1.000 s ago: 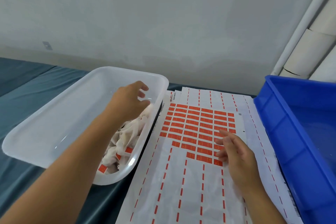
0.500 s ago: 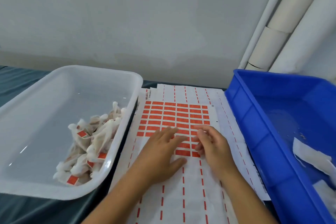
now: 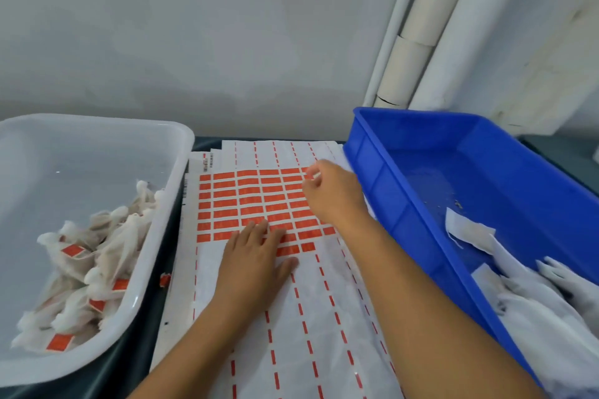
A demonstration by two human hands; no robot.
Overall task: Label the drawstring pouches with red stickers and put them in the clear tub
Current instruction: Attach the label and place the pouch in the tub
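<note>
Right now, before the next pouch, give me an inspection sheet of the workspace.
Surface: dark teal cloth-covered table; a loose red sticker lies on it beside the clear tub.
Job's things: clear tub at left holds a heap of labelled drawstring pouches; sticker sheet lies between the bins, its lower rows stripped.
Clutter: blue bin at right holds white cloth pieces.
Grippers: left hand presses flat on the sheet; right hand pinches at the sheet's far right corner, sticker not discernible.
Cables: nothing seen.
Surroundings: grey wall, white pipes at the back right.
</note>
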